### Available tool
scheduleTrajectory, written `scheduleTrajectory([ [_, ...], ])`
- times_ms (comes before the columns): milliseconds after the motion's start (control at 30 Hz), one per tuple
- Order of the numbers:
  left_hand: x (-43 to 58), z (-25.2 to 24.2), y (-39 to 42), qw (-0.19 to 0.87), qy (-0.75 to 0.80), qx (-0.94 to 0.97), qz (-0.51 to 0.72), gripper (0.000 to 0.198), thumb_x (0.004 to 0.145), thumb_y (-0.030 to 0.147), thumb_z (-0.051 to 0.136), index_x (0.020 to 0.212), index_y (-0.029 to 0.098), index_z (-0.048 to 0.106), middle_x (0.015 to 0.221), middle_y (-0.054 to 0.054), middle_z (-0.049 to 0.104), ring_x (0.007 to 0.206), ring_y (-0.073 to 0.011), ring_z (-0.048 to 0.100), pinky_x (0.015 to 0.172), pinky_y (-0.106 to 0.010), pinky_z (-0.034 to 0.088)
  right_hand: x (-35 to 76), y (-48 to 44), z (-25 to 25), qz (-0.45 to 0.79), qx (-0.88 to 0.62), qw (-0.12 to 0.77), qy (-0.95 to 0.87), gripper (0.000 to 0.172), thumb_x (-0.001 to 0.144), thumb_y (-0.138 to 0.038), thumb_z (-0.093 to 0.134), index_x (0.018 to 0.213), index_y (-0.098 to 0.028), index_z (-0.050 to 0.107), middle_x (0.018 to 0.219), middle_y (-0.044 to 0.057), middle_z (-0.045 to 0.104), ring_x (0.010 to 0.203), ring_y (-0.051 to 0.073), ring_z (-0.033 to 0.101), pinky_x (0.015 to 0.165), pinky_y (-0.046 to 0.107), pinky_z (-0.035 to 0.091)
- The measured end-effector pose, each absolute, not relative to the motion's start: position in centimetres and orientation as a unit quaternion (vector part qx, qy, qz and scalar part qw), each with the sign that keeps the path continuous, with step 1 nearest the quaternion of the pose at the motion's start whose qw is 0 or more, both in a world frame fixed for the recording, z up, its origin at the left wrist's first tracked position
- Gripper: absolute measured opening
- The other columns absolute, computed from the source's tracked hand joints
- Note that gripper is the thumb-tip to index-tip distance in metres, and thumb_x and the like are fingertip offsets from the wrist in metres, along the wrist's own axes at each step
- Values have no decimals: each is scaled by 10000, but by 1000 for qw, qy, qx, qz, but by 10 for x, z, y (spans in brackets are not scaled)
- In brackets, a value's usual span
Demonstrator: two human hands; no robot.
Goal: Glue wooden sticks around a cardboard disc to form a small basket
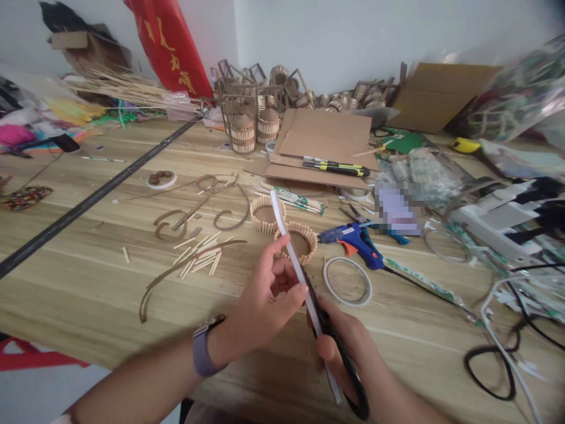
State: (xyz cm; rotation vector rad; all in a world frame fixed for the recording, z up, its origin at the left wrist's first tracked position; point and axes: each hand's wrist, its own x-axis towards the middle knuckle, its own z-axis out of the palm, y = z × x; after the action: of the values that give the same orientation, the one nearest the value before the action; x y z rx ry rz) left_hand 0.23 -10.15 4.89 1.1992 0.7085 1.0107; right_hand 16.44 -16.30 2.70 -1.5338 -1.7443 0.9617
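Note:
My left hand (273,288), with a watch on its wrist, pinches a long narrow white strip (289,250) between thumb and fingers. The strip slants from the upper left down toward my right hand (342,335). That hand is closed round black-handled scissors (359,394), whose blades lie mostly hidden behind the strip. Just beyond my fingers stand two rings of short wooden sticks, one ring (260,218) behind the other ring (309,235). To the right of the hands lie a roll of tape (348,281) and a blue glue gun (364,244).
Loose wooden sticks (200,256) and curved brown strips (152,288) lie to the left. Cardboard sheets (326,135) with cutter knives (335,168) and small lantern-like wooden pieces (242,132) stand at the back. A power strip (498,218) and tangled cables (489,347) occupy the right.

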Motion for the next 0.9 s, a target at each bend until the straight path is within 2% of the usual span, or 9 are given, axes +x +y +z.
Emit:
scheduleTrajectory([
  [100, 3, 51, -99, 623, 340, 507, 490, 600, 878, 306, 627, 1366, 262, 280, 833, 43, 572, 600, -84, 544, 562, -217, 460, 163, -165, 30, 378, -586, 311, -646, 791, 731, -926, 211, 829, -213, 538, 600, -39, 457, 521, 136, 448, 465, 247, 371],
  [200, 1, 52, -94, 615, 387, 487, 485, 275, 897, 414, 573, 1039, 202, 469, 679, 68, 517, 487, -68, 466, 453, -188, 384, 161, -165, 31, 382, -580, 309, -650, 783, 705, -942, 211, 786, -217, 495, 594, -46, 435, 516, 128, 429, 463, 245, 353],
  [267, 0, 51, -92, 627, 402, 494, 449, 294, 904, 461, 531, 803, 192, 467, 582, 71, 469, 465, -67, 434, 439, -183, 358, 160, -164, 31, 370, -580, 310, -657, 778, 702, -944, 203, 765, -219, 478, 579, -48, 423, 509, 126, 411, 463, 246, 335],
  [333, 0, 51, -90, 631, 406, 505, 426, 341, 900, 468, 517, 710, 195, 444, 534, 74, 438, 457, -65, 414, 441, -181, 348, 159, -163, 31, 357, -579, 307, -665, 771, 707, -940, 190, 740, -221, 466, 573, -48, 419, 507, 123, 393, 472, 247, 323],
  [600, 0, 49, -91, 617, 408, 530, 415, 315, 902, 404, 514, 678, 203, 422, 512, 82, 431, 453, -64, 399, 444, -178, 325, 163, -160, 27, 355, -542, 300, -700, 743, 765, -904, 222, 750, -208, 478, 572, -44, 456, 497, 108, 373, 454, 240, 284],
  [900, 0, 48, -97, 622, 393, 558, 383, 289, 923, 382, 495, 705, 207, 422, 510, 86, 414, 458, -70, 380, 442, -181, 300, 167, -160, 30, 370, -519, 306, -707, 733, 813, -864, 216, 839, -197, 519, 607, -33, 470, 525, 124, 407, 473, 252, 306],
])
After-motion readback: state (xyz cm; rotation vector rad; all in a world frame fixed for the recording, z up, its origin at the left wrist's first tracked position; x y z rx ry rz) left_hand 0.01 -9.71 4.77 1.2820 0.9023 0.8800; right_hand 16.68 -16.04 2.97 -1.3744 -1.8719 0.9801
